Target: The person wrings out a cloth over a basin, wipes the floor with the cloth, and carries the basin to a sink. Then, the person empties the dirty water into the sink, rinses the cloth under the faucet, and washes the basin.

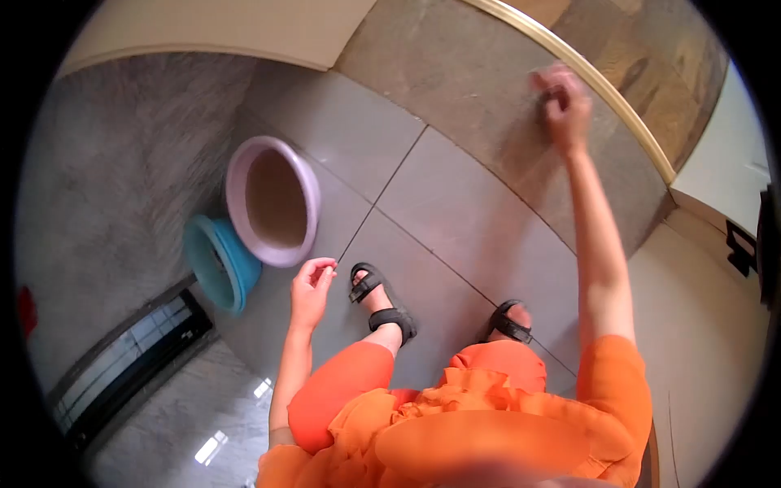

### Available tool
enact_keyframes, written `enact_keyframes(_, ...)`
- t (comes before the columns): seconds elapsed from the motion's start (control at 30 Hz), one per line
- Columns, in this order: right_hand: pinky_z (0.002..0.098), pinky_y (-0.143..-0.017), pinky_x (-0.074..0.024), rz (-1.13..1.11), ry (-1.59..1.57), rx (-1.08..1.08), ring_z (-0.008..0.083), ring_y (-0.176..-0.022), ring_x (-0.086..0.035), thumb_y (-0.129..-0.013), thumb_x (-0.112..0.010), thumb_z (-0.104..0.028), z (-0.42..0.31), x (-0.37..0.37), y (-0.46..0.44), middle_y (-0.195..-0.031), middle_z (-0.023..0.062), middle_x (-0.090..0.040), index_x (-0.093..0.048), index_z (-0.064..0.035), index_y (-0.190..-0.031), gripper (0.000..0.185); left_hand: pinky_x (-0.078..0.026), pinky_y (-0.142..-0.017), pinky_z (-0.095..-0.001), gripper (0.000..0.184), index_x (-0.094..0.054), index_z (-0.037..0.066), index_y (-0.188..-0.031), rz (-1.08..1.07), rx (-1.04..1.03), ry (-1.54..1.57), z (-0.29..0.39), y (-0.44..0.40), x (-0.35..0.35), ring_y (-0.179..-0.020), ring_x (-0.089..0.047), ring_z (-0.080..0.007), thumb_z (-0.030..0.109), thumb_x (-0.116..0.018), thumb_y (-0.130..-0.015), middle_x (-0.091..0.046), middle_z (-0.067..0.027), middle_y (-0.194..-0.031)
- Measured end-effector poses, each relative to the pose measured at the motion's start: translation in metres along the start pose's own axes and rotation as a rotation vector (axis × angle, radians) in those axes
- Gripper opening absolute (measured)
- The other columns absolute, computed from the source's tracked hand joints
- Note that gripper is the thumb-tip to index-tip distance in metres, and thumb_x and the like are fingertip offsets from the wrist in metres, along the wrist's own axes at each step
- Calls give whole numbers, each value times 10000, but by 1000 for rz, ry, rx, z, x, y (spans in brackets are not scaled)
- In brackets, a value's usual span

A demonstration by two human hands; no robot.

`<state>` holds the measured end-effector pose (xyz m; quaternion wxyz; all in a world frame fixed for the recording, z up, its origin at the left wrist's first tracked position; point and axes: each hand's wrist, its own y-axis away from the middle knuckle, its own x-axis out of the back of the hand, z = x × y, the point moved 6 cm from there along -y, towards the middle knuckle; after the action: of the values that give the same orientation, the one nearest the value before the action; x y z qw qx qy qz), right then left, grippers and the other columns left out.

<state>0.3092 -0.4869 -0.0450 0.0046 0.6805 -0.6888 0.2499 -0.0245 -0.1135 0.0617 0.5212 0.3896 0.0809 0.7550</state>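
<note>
Grey-tiled floor [451,199]. Hands well apart: right hand [563,102] blurred, curled just beside gold strip [610,93], grip cannot be told; left hand [309,293] loosely parted, near lilac basin [236,195].

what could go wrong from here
The left hand is close to the lilac basin; a careless swing might knock it and slosh out what looks like murky water.

The right hand is blurred beside the pale strip, so knuckles could scrape its edge.

The sandals stand on smooth-looking floor tiles; any spill might make footing slippery.
</note>
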Motion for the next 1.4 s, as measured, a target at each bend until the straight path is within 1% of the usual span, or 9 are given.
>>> enact_keyframes(0.07,373,-759,-481,403,789,135,274,-872,-609,-703,-486,39,44,-10,1,-941,87,-643,-625,-98,-857,248,-468,-771,-237,143,-584,-3,-1001,86,61,-6,-30,10,20,-848,-566,-98,58,-535,-881,-610,-51,-947)
enact_keyframes(0.23,447,-940,-396,-282,405,246,303,-1118,-482,-775,-552,-79,-26,-212,90,-1293,47,-478,-567,-161,-1117,352,-460,-782,-242,149,-581,5,-1008,89,158,73,-58,41,22,-846,-563,-109,70,-533,-882,-605,-58,-954)
enact_keyframes(0.33,419,-897,-424,-883,45,248,242,-1125,-490,-768,-581,-79,-93,-276,163,-1249,59,-511,-610,-167,-1064,310,-467,-779,-242,142,-580,-2,-999,-11,144,12,-45,68,34,-842,-562,-100,59,-539,-878,-603,-47,-943)
enact_keyframes(0.47,314,-689,-513,-825,-424,100,204,-762,-641,-721,-552,42,-53,-268,103,-817,62,-670,-653,-112,-940,286,-464,-750,-245,152,-579,13,-1012,168,188,97,-64,111,84,-841,-559,-99,89,-522,-893,-600,-40,-938)
enact_keyframes(0.6,373,-917,-401,-184,436,245,225,-1071,-530,-718,-528,11,-1,-196,28,-1155,50,-576,-583,-166,-1106,430,-456,-766,-249,182,-571,20,-1038,216,349,141,-150,118,92,-834,-559,-109,125,-518,-900,-604,-48,-962)
enact_keyframes(0.9,385,-895,-442,-1120,492,634,261,-1101,-427,-754,-514,-58,-168,-357,320,-1340,-55,-335,-487,-288,-1212,514,-452,-804,-262,234,-553,16,-1095,92,284,458,-209,99,52,-853,-552,-120,145,-522,-902,-598,-59,-995)
enact_keyframes(1.07,393,-816,-474,-1237,-156,279,296,-939,-571,-706,-510,42,-205,-321,322,-986,50,-628,-634,-108,-969,327,-437,-805,-247,231,-556,45,-1101,42,242,688,-238,96,70,-835,-537,-102,171,-502,-915,-594,-37,-986)
enact_keyframes(1.23,325,-812,-477,-219,231,-103,226,-935,-594,-635,-420,108,-87,-138,246,-971,126,-618,-602,-16,-943,379,-428,-813,-241,225,-564,58,-1094,223,312,950,-292,83,108,-857,-532,-97,186,-505,-918,-595,-31,-1005)
enact_keyframes(1.4,335,-728,-474,-64,524,5,264,-815,-575,-580,-450,45,-95,-188,324,-936,137,-589,-593,-73,-997,456,-408,-836,-250,236,-555,58,-1116,194,315,1022,-302,67,108,-884,-520,-91,176,-497,-920,-585,-39,-1048)
